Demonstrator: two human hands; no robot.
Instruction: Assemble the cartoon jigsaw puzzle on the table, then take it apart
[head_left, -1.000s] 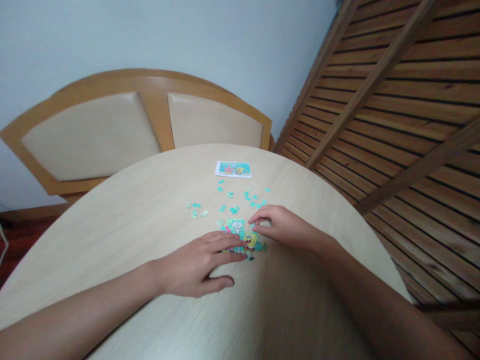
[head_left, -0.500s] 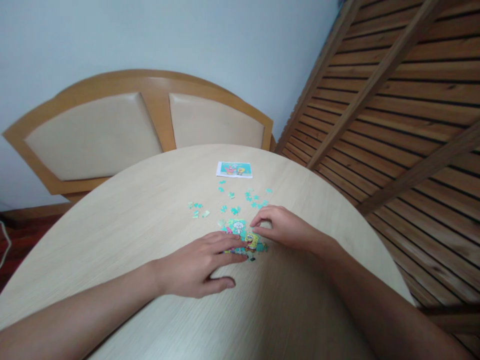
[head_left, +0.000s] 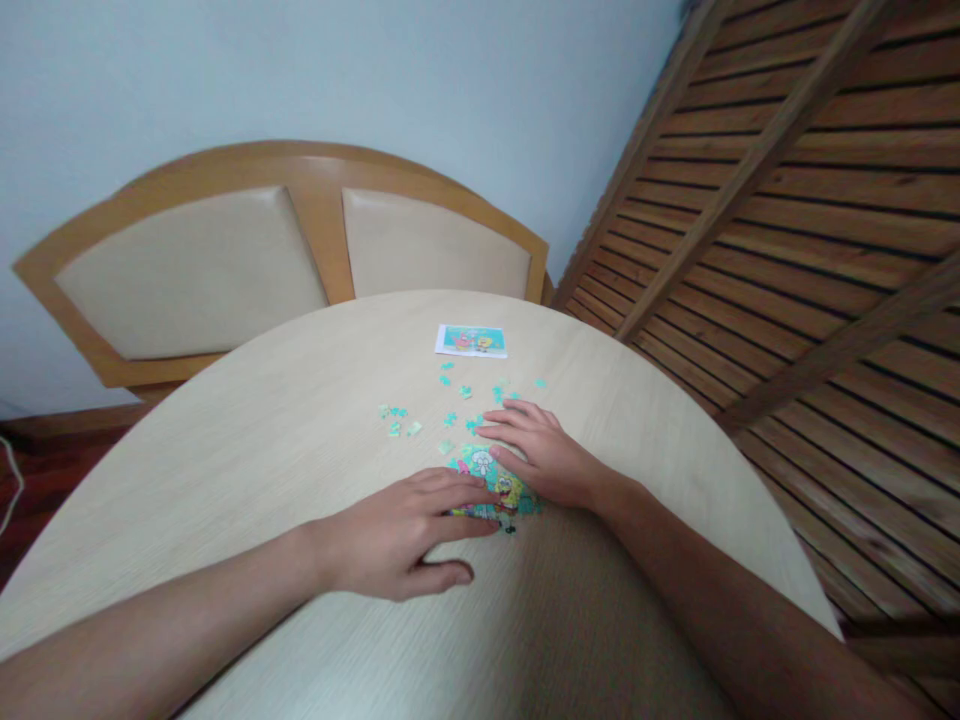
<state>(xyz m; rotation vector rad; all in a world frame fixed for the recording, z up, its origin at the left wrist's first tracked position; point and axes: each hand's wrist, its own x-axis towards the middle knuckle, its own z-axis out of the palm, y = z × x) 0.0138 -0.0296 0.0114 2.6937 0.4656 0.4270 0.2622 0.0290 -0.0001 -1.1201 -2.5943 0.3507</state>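
A partly joined jigsaw puzzle (head_left: 508, 490) with cartoon figures lies flat on the round table. Over its left part rests my left hand (head_left: 411, 530), fingers stretched out and apart, hiding some of the picture. My right hand (head_left: 536, 447) is spread over the puzzle's upper right side, fingers extended toward the loose pieces beyond it. Neither hand shows anything held. Several loose turquoise puzzle pieces (head_left: 451, 419) lie past the puzzle, and some near my right fingers are covered.
A printed picture card (head_left: 472, 341) lies near the far side of the pale wooden table (head_left: 300, 400). More loose pieces (head_left: 395, 429) are to the left. Behind stands a padded wooden chair back or bench (head_left: 315, 230); wooden slats (head_left: 795, 250) rise at the right.
My right hand has gone from bent, nearly pinching fingers at the puzzle's right edge to a spread shape, reaching slightly left and farther out. My left hand stays almost in place.
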